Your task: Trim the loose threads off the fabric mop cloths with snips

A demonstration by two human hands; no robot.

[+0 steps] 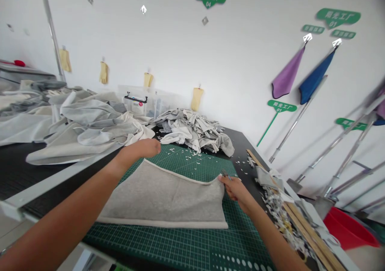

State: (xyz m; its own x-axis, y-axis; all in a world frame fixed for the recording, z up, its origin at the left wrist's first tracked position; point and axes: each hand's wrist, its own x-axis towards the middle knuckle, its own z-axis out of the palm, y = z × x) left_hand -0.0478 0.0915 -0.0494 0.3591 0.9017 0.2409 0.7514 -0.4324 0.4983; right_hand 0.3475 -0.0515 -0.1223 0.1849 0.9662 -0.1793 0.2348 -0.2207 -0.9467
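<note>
A grey fabric piece (168,199) lies flat on the green cutting mat (192,243). My left hand (147,148) is closed at the fabric's far left corner, fingers curled round its edge. My right hand (236,189) is closed at the far right corner of the fabric and grips a small metal tool, probably thread snips (225,175), whose tip shows above the fingers.
A pile of grey cut pieces (195,132) sits behind the mat, larger heaps of grey cloth (84,126) to the left. Small scraps (186,152) litter the mat. Wooden rulers (303,227) and scraps lie along the right edge. A red basin (345,229) stands below.
</note>
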